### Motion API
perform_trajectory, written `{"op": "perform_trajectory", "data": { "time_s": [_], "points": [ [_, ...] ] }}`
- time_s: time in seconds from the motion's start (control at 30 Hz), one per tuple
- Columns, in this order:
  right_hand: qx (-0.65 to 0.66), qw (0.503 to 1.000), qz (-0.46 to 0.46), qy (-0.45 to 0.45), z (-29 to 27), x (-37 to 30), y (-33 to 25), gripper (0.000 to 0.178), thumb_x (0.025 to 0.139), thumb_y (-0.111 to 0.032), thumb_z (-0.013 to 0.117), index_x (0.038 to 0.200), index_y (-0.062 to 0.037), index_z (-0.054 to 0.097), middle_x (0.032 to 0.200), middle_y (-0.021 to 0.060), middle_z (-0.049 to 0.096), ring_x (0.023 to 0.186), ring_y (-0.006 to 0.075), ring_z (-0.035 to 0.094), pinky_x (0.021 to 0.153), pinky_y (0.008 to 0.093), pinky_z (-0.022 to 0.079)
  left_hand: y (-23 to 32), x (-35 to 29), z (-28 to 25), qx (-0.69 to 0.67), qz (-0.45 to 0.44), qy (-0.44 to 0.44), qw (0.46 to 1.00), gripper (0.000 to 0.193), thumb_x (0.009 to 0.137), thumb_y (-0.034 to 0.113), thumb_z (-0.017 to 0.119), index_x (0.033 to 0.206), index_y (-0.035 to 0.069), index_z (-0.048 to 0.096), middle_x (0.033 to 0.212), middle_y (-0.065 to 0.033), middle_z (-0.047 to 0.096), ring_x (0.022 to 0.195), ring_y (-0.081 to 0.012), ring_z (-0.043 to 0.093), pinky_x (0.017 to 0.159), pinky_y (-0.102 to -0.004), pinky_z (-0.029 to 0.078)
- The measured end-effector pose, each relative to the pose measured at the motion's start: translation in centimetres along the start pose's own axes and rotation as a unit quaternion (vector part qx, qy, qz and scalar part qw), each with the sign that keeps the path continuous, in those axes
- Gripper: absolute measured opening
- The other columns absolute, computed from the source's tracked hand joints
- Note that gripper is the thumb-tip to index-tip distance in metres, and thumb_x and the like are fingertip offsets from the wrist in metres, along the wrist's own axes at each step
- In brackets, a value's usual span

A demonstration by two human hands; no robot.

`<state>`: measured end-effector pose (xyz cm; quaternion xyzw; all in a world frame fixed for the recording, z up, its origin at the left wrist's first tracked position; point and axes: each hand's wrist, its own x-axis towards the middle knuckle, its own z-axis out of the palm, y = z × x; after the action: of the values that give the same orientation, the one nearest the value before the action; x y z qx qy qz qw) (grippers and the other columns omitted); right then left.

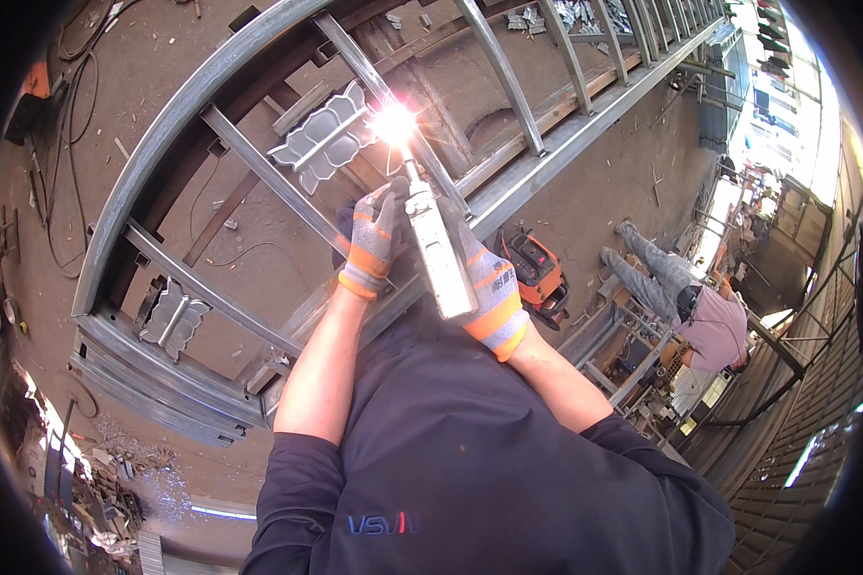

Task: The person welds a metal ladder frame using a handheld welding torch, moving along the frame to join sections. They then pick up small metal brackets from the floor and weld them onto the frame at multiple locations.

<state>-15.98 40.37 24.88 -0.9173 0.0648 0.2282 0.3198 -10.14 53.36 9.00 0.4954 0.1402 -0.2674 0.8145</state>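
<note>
A bright white-pink glare (393, 125) burns at the tip of a pale handheld welding torch (441, 254), where it meets a bar of the grey metal frame (240, 153). My right hand (494, 292), in a grey and orange glove, is wrapped round the torch body from the right. In a matching glove, my left hand (372, 240) is closed at the torch's neck; its fingertips are partly hidden there. Just left of the glare is a silver leaf-shaped metal ornament (324, 139), set between two bars. Another such ornament (174, 318) sits lower left within the frame.
An orange and black machine (535, 273) stands on the floor right of my right hand. Farther right, a person (705, 321) is at a cluttered bench. Dark cables (72, 134) lie at the left; stacked metal profiles (153, 383) lie below the frame's lower left corner.
</note>
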Motion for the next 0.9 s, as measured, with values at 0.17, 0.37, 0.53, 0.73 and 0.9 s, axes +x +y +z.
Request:
{"op": "perform_trajectory", "data": {
  "time_s": [0.17, 0.37, 0.53, 0.73, 0.9],
  "points": [
    [0.016, 1.0, 0.011, 0.003, -0.3, -0.6, 0.0, 0.04, 0.096, -0.01, 0.068, 0.133, -0.0001, 0.063, 0.118, 0.0213, 0.071, 0.104, 0.0401, 0.071, 0.085, 0.0423, 0.058, 1.3, -0.2, 0.8, 0.032, 0.086, 0.039, 0.995, 0.056, 0.111, 0.054, 0.054, 0.095, 0.003, 0.072, 0.079, 0.0028, 0.063, 0.071, -0.0067, 0.056, 0.063, -0.0272, 0.044],
    [0.038, 0.999, -0.039, 0.0, -2.2, -2.7, 0.2, 0.05, 0.092, -0.015, 0.07, 0.139, -0.0018, 0.059, 0.122, 0.0213, 0.069, 0.103, 0.0438, 0.07, 0.083, 0.0465, 0.058, 2.4, -0.3, 1.0, -0.035, -0.04, 0.087, 0.995, 0.062, 0.11, 0.059, 0.052, 0.082, 0.005, 0.067, 0.064, -0.0002, 0.058, 0.048, -0.0074, 0.046, 0.043, -0.0279, 0.035],
    [0.067, 0.996, -0.045, 0.036, -5.7, -4.1, 1.6, 0.071, 0.095, -0.002, 0.07, 0.16, -0.0025, 0.042, 0.134, 0.0184, 0.07, 0.114, 0.0329, 0.073, 0.095, 0.0385, 0.057, 0.3, 0.1, -0.1, 0.039, 0.003, 0.085, 0.996, 0.055, 0.112, 0.049, 0.052, 0.082, 0.005, 0.067, 0.066, -0.0019, 0.061, 0.051, -0.0095, 0.05, 0.046, -0.0295, 0.038],
    [0.072, 0.989, -0.041, 0.123, -9.8, -4.5, 5.9, 0.081, 0.09, -0.008, 0.079, 0.16, -0.0035, 0.04, 0.128, 0.0213, 0.071, 0.104, 0.0353, 0.076, 0.085, 0.0395, 0.061, -2.0, 0.9, -1.0, 0.242, 0.167, 0.089, 0.952, 0.037, 0.11, 0.031, 0.058, 0.089, 0.003, 0.071, 0.073, 0.0006, 0.06, 0.064, -0.0069, 0.054, 0.056, -0.027, 0.043],
    [0.102, 0.985, -0.056, 0.128, -14.6, -3.4, 9.6, 0.085, 0.09, 0.0, 0.079, 0.164, -0.0029, 0.036, 0.14, 0.0201, 0.067, 0.121, 0.0315, 0.072, 0.098, 0.038, 0.057, 3.9, 2.9, 4.2, 0.19, 0.103, 0.014, 0.976, 0.023, 0.109, 0.021, 0.06, 0.107, 0.002, 0.073, 0.085, -0.0037, 0.069, 0.069, -0.0089, 0.061, 0.058, -0.0268, 0.05]
  ]
}}
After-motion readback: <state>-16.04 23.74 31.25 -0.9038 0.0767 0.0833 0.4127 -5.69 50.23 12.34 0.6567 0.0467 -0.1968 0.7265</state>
